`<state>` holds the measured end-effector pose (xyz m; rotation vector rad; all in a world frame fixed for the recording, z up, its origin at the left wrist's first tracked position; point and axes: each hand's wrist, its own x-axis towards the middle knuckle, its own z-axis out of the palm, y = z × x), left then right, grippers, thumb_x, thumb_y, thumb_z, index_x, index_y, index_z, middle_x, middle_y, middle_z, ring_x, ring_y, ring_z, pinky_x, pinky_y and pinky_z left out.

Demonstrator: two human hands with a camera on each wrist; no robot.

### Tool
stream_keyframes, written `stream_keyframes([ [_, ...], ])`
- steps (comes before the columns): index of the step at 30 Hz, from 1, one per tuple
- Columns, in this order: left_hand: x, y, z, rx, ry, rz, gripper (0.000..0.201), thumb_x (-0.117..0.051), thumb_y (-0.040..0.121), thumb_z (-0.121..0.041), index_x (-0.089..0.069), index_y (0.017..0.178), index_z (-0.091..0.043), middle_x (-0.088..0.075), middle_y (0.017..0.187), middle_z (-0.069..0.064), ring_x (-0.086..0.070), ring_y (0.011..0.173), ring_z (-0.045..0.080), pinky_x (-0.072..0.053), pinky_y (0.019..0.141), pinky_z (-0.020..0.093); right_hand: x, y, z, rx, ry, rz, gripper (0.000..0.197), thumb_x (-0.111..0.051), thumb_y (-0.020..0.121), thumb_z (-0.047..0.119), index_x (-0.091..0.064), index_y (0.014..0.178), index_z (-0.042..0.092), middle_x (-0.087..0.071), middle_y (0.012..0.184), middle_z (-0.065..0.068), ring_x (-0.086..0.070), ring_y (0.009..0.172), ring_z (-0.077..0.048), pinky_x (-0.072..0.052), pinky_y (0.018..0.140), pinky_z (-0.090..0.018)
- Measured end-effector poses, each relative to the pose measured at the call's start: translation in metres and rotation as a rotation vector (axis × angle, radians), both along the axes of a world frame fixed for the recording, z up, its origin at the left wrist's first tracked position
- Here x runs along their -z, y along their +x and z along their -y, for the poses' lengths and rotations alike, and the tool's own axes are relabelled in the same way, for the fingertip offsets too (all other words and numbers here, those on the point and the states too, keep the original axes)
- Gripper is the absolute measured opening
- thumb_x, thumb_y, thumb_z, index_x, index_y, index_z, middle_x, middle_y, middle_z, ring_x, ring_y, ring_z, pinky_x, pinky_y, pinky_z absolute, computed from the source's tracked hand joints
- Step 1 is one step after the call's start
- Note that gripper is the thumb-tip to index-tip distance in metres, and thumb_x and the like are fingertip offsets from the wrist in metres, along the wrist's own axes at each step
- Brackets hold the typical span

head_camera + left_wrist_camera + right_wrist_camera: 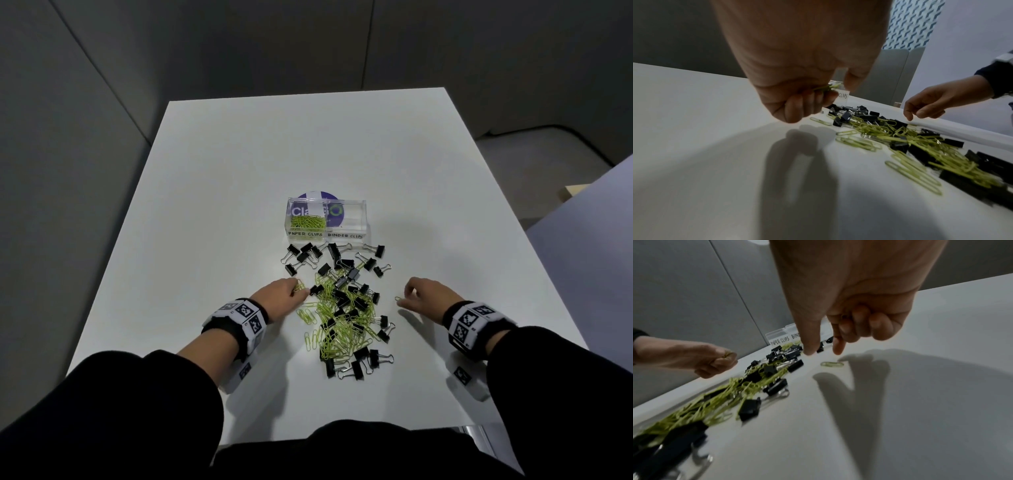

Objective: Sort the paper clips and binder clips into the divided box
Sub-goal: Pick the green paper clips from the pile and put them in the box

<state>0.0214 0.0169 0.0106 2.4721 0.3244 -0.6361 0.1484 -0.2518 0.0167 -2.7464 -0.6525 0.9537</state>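
Observation:
A mixed pile (346, 308) of green paper clips and black binder clips lies mid-table. Behind it stands the clear divided box (349, 236), labelled PAPER CLIPS on the left and BINDER CLIPS on the right. Green clips (308, 222) lie in its left compartment, while the right one looks empty. My left hand (297, 287) sits at the pile's left edge, fingers curled round a bunch of green paper clips (826, 88). To the right of the pile is my right hand (823, 352), thumb and forefinger spread just above a lone green paper clip (832, 364) without touching it.
Several binder clips (305, 257) lie scattered right in front of the box. A round purple sticker (317, 198) shows behind and under it. The white table (222, 171) is bare to the left, the far side and the right (479, 240). Grey partition walls surround it.

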Motion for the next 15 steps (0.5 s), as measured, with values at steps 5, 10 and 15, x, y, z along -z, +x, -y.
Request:
stream_keyframes([
  [5,0.002,-0.006,-0.001,0.048,0.025,0.038,0.036,-0.026,0.102,-0.028,-0.055,0.094,-0.008,-0.060,0.093,0.005,-0.055,0.085,0.020,-0.037,0.075,0.026,0.010,-0.010,-0.001,0.015,0.022,0.016,0.013,-0.055,0.090,0.024,-0.051,0.093,0.012,-0.062,0.105,-0.010,-0.051,0.087,-0.020,-0.039,0.075,-0.029],
  [10,0.005,-0.011,-0.003,0.127,0.055,-0.004,0.027,-0.045,0.096,-0.030,-0.046,0.119,-0.016,-0.060,0.098,0.005,-0.056,0.086,0.019,-0.042,0.074,0.027,0.010,-0.011,-0.007,-0.024,0.034,-0.020,0.026,-0.050,0.091,0.013,-0.039,0.068,0.018,-0.050,0.089,-0.005,-0.047,0.078,-0.020,-0.035,0.070,-0.027],
  [15,0.008,-0.011,0.006,0.210,0.123,-0.022,0.050,-0.062,0.086,-0.032,-0.041,0.128,-0.017,-0.054,0.119,0.006,-0.055,0.102,0.021,-0.042,0.082,0.028,0.006,-0.016,-0.010,-0.043,0.092,0.000,0.026,-0.041,0.093,0.012,-0.034,0.069,0.020,-0.045,0.077,-0.002,-0.042,0.070,-0.020,-0.033,0.061,-0.025],
])
